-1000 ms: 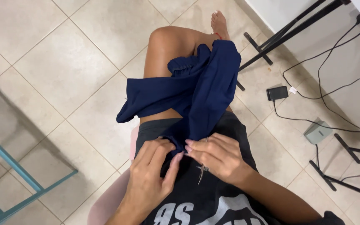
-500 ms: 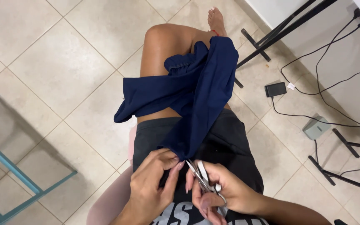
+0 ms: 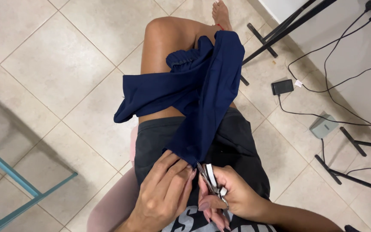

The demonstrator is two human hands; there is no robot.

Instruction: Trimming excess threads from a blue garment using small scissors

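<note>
Fabric draped over the lap, the navy garment (image 3: 202, 99) has its lower edge pinched in the closed left hand (image 3: 164, 193). The right hand (image 3: 232, 195) grips small scissors (image 3: 209, 178), tips at that edge; taut cloth and short snips probably work best.

Soft, even indoor light falls on my lap; the floor tiles (image 3: 56, 64) look bright with faint glare. My hands cast mild shadows. Everything appears sharp, edges slightly stretched.
</note>
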